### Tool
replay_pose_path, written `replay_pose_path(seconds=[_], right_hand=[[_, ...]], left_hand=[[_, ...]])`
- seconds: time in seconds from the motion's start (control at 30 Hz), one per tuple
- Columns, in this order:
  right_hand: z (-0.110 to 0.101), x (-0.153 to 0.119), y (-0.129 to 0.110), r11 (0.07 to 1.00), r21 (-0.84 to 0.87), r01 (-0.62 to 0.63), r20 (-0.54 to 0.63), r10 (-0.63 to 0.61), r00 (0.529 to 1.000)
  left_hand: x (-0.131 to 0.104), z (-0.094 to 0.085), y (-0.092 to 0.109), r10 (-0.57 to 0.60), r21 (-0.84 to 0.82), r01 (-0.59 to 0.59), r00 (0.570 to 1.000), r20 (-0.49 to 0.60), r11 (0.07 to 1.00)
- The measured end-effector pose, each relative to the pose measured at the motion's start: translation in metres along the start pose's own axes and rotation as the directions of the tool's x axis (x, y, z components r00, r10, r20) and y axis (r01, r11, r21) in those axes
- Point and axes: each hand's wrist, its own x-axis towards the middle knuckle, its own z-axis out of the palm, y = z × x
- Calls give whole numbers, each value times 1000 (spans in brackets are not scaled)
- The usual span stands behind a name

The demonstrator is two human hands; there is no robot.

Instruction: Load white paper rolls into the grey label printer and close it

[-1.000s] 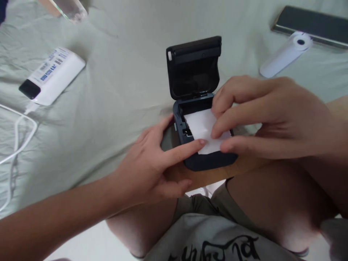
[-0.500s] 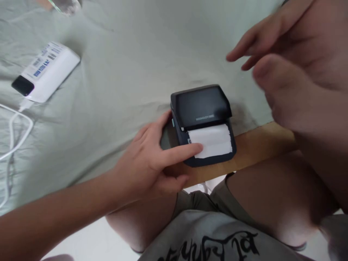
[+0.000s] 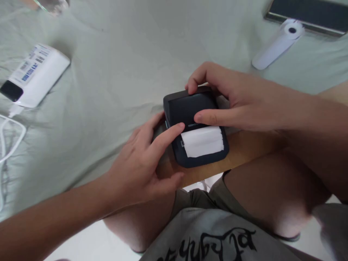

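Note:
A small dark blue and black portable printer (image 3: 201, 161) sits near the front edge of the cloth-covered table. A strip of white paper (image 3: 203, 142) sticks out from under its black lid (image 3: 187, 108), which lies down flush. My left hand (image 3: 144, 156) holds the printer's left side, index fingertip on the lid's front corner and thumb stretched out below. From the right, my right hand (image 3: 225, 94) grips the lid, with the thumb on top and the fingers bent over the rear edge. Part of the lettering on the lid is hidden by the right thumb.
A white power bank (image 3: 49, 72) with a label and a plugged-in white cable (image 3: 15, 121) lies at left. At upper right, a white paper roll (image 3: 277, 47) rests beside a dark flat device (image 3: 312, 14). Bare wooden edge (image 3: 244, 145) shows at the front.
My right hand has come down from the upper right onto the printer's lid. The lid has gone from slightly raised to flush. My left index finger has moved from the paper to the lid.

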Motion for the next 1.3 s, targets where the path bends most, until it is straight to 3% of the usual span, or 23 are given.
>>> replay_pose_path(seconds=[0.07,0.17,0.23,0.4,0.63,0.93,1.1,1.23,1.3], right_hand=[[2,0,0,999,-31,9,-30,-10,999],[7,-2,1,988,-151,24,-216,-57,975],[9,-5,1,972,-235,-30,-313,-47,949],[11,-13,3,967,-227,-115,-160,80,984],[10,-14,4,960,-258,-107,-76,90,993],[6,-18,8,975,-214,-64,3,66,998],[3,-21,17,969,-246,-1,24,7,1000],[-1,-23,9,970,-217,-109,36,119,992],[-2,-24,-1,971,-195,-142,-31,138,990]], left_hand=[[0,0,-1,-13,-4,13,1000,2,1000],[-2,0,1,-73,24,72,997,14,997],[-4,1,5,-119,52,118,992,35,992],[-8,1,13,-92,115,88,995,36,990],[-4,-13,12,-61,180,31,984,167,983],[-1,-18,16,-57,244,37,995,78,969],[6,-21,14,-60,229,38,994,90,973],[5,-11,6,-65,140,65,998,-7,988],[4,-4,1,-103,112,113,991,-86,987]])
